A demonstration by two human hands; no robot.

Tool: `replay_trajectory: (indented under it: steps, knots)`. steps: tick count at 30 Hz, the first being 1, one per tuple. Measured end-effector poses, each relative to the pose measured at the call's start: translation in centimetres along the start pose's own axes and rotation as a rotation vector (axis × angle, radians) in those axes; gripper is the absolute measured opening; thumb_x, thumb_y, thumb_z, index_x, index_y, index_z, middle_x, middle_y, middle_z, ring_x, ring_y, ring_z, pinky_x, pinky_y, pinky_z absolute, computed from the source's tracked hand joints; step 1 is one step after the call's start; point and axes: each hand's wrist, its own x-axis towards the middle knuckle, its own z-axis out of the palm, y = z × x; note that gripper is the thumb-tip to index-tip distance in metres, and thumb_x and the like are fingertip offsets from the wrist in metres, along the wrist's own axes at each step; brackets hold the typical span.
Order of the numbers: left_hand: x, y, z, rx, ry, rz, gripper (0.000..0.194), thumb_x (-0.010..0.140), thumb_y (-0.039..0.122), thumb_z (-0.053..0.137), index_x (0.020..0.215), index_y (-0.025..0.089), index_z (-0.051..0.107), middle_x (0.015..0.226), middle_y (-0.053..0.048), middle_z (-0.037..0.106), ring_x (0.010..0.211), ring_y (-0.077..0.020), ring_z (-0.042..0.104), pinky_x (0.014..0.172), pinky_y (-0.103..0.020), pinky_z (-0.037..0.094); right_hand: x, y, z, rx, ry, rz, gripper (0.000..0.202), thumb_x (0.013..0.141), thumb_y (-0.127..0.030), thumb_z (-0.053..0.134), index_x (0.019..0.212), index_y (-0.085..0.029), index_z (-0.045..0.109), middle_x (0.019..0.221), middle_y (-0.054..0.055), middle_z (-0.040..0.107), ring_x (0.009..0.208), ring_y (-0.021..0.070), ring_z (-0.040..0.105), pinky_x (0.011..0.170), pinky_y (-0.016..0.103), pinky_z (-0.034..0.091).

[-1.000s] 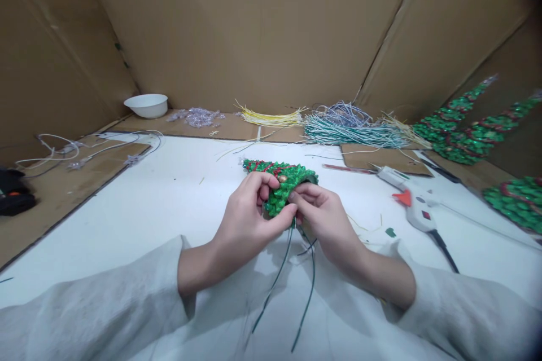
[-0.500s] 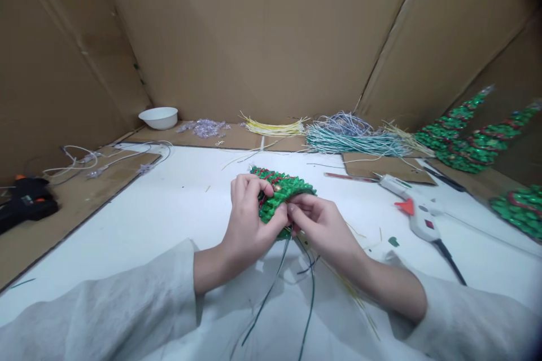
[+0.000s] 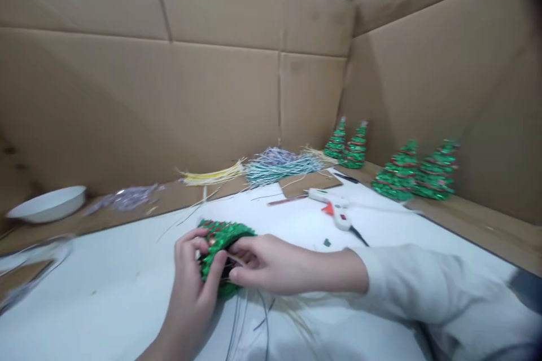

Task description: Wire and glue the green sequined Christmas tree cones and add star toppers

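My left hand (image 3: pixel 192 276) is closed around a small green tinsel Christmas tree (image 3: pixel 231 231) with red garland, tipped on its side so that its dark hollow base faces me and to the right. At that base, my right hand (image 3: pixel 258 265) has its fingers bent just inside the rim, and a pale wire shows between thumb and fingers. The fingertips are partly hidden by the tree's edge. Several thin dark wires (image 3: pixel 235 324) trail from the base toward me. Pale yellow strands (image 3: pixel 296 318) lie blurred below my right wrist.
A white glue gun (image 3: pixel 339 211) with an orange trigger lies right of my hands. Several finished trees (image 3: pixel 398 172) stand along the right side. Bundles of teal wire (image 3: pixel 282 169) and yellow wire (image 3: pixel 214 174) lie at the back, with a white bowl (image 3: pixel 51 205) at left.
The view has swung to the right and up, bringing more trees into sight. My right hand's fingers have shifted to the hollow base's opening, while my left hand keeps holding the tree.
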Motion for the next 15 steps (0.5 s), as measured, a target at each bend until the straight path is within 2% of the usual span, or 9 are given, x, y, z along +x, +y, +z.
replay_trajectory:
  steps: [4,6,7,8,9,10,12,14,15]
  knots:
    - [0.3,-0.7,0.0,-0.034,-0.020,-0.003,0.010,0.085,0.028,0.046,0.084,0.024,0.036,0.109,-0.008,0.042,0.116,-0.0308,0.041,0.096,-0.055,0.033,-2.8,-2.1,-3.6,-0.159,0.030,-0.016,0.023,0.082,-0.031,0.053,0.093,-0.015,0.065,0.086,0.004,0.069,0.070,0.0114,0.061,0.059,0.020,0.045]
    - [0.2,-0.7,0.0,-0.065,-0.032,-0.018,0.011,0.084,0.028,0.046,0.084,0.024,0.036,0.112,-0.008,0.040,0.119,-0.0328,0.039,0.099,-0.057,0.031,-4.6,-2.2,-6.2,-0.315,0.053,0.088,0.026,0.086,-0.033,0.050,0.095,-0.015,0.066,0.090,0.005,0.070,0.076,0.0126,0.063,0.065,0.021,0.045]
    - [0.2,-0.8,0.0,-0.082,-0.042,-0.025,0.011,0.083,0.027,0.047,0.085,0.025,0.036,0.114,-0.008,0.039,0.121,-0.0336,0.037,0.100,-0.058,0.030,-5.5,-1.8,-7.6,-0.491,0.110,0.174,0.027,0.087,-0.036,0.048,0.090,-0.017,0.067,0.085,0.005,0.070,0.075,0.0136,0.064,0.065,0.023,0.044]
    - [0.1,-0.8,0.0,-0.095,-0.049,-0.033,0.012,0.083,0.027,0.047,0.085,0.025,0.035,0.115,-0.008,0.038,0.123,-0.0343,0.036,0.100,-0.059,0.029,-6.3,-1.0,-8.9,-0.705,0.215,0.332,0.036,0.089,-0.043,0.044,0.084,-0.017,0.068,0.079,0.006,0.070,0.071,0.0152,0.064,0.064,0.025,0.043]
    - [0.1,-0.8,0.0,-0.101,-0.050,-0.038,0.014,0.082,0.027,0.048,0.085,0.026,0.035,0.116,-0.007,0.037,0.123,-0.0348,0.036,0.100,-0.060,0.030,-6.9,0.0,-10.1,-0.893,0.311,0.562,0.046,0.090,-0.050,0.038,0.079,-0.017,0.068,0.078,0.008,0.069,0.075,0.0186,0.064,0.065,0.028,0.043]
    - [0.1,-0.9,0.0,-0.098,-0.053,-0.043,0.015,0.082,0.027,0.049,0.084,0.026,0.034,0.115,-0.007,0.037,0.123,-0.0351,0.036,0.099,-0.060,0.031,-7.4,1.3,-11.2,-0.949,0.354,0.687,0.053,0.091,-0.051,0.033,0.079,-0.014,0.068,0.082,0.014,0.069,0.081,0.0247,0.064,0.066,0.032,0.043]
    - [0.1,-1.0,0.0,-0.083,-0.049,-0.042,0.016,0.081,0.027,0.050,0.081,0.026,0.034,0.111,-0.006,0.038,0.122,-0.0351,0.038,0.097,-0.059,0.034,-8.1,4.2,-12.7,-0.977,0.364,0.835,0.057,0.093,-0.048,0.031,0.078,-0.007,0.067,0.089,0.024,0.067,0.087,0.0314,0.064,0.066,0.037,0.043]
    - [0.2,-1.0,-0.1,-0.076,-0.045,-0.041,0.017,0.081,0.028,0.051,0.078,0.025,0.034,0.108,-0.005,0.040,0.121,-0.0352,0.039,0.095,-0.058,0.036,-8.2,6.8,-13.3,-0.953,0.303,0.935,0.058,0.087,-0.057,0.040,0.078,-0.006,0.067,0.087,0.023,0.067,0.087,0.0312,0.063,0.067,0.037,0.045]
    - [0.3,-0.9,-0.1,-0.073,-0.049,-0.046,0.018,0.081,0.028,0.052,0.077,0.025,0.035,0.109,-0.005,0.040,0.121,-0.0350,0.039,0.095,-0.057,0.037,-8.1,7.8,-13.4,-0.937,0.272,0.972,0.057,0.085,-0.059,0.043,0.081,-0.008,0.066,0.088,0.020,0.067,0.087,0.0281,0.063,0.070,0.037,0.047]
